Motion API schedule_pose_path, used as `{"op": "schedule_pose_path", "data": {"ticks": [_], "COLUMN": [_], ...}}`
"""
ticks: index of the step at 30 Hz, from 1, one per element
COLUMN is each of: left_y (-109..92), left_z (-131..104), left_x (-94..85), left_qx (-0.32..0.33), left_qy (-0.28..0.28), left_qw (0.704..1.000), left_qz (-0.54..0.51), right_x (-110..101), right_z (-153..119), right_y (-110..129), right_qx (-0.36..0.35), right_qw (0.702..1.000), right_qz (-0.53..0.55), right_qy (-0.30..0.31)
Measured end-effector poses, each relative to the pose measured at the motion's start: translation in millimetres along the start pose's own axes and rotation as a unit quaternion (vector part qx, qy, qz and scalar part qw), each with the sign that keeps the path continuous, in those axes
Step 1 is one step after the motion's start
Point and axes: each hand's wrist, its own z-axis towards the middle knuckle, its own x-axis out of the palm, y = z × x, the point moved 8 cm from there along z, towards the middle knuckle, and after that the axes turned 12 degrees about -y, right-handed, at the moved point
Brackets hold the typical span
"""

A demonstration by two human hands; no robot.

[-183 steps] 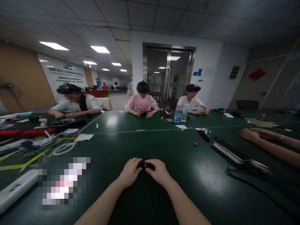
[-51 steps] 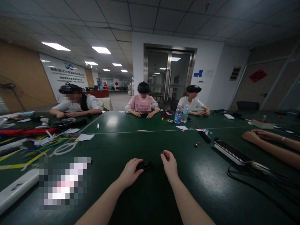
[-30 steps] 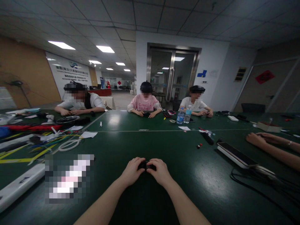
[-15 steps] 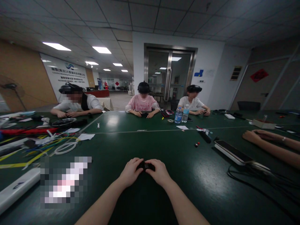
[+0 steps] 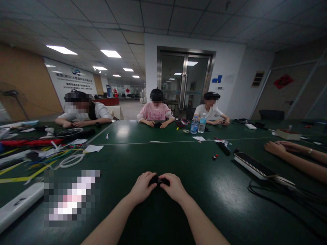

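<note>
My left hand (image 5: pixel 143 185) and my right hand (image 5: pixel 173 185) meet in front of me, low over the dark green table (image 5: pixel 122 160). Between them they hold a small black object (image 5: pixel 158 181), the left fingers closed on one end and the right fingers on the other. My thumbs press its near side. Fingers cover much of it, and its kind cannot be made out in the dim light.
To the left lie a white power strip (image 5: pixel 20 207), a coiled white cable (image 5: pixel 73 160) and paper (image 5: pixel 94 148). On the right are a phone on a white box (image 5: pixel 255 166), black cables (image 5: pixel 276 200) and a co-worker's arms (image 5: pixel 296 156). Bottles (image 5: pixel 201 124) stand farther back; several people sit around.
The black object has turned slightly between my fingers, while both hands stay almost in place. Nothing else on the table has visibly moved.
</note>
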Motion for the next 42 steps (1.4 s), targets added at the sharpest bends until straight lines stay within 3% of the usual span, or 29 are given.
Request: {"op": "schedule_pose_path", "data": {"ticks": [20,31,42], "left_y": [7.3,2.8,-2.6], "left_z": [0.6,0.5,-1.2], "left_x": [2.1,1.8,-2.6], "left_qx": [-0.011,0.019,0.024], "left_qy": [-0.016,-0.028,-0.021], "left_qw": [1.0,0.999,0.999], "left_qz": [-0.011,-0.012,-0.014], "right_x": [-2.3,0.2,2.5], "right_z": [-2.5,0.9,1.9], "right_y": [-0.1,-1.2,-6.2], "right_qx": [0.028,-0.008,0.004], "right_qw": [1.0,1.0,1.0], "right_qz": [0.003,-0.003,0.016], "right_qy": [0.002,-0.006,0.008]}}
